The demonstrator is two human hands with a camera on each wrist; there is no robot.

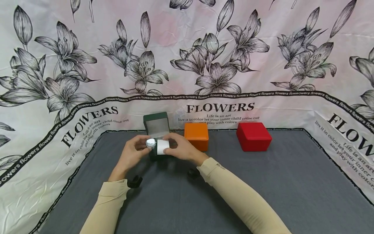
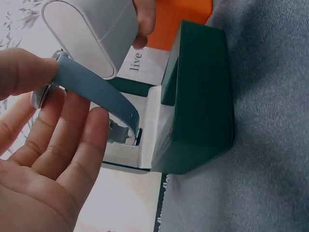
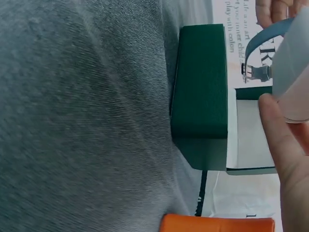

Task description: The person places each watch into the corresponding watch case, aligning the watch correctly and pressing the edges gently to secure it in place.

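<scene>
My left hand (image 1: 135, 152) pinches a wristwatch (image 1: 151, 143) by its case. The blue-grey strap (image 2: 96, 87) hangs in a curve with its buckle end loose, as the left wrist view shows. Close beside it, my right hand (image 1: 181, 148) holds a white watch cushion (image 1: 162, 147) between thumb and fingers; its oval end (image 2: 79, 41) faces the left wrist camera. Strap and cushion look apart. Both hands are over a dark green watch box (image 3: 202, 82), whose lid (image 1: 157, 124) stands raised with a pale lining. Hands and cushion cover most of the box's base in the head view.
An orange box (image 1: 196, 136) stands just right of the green box, and a red box (image 1: 253, 136) stands farther right. A grey cloth (image 1: 163, 204) covers the table. Behind the boxes rises a white flower-printed sheet (image 1: 163, 81).
</scene>
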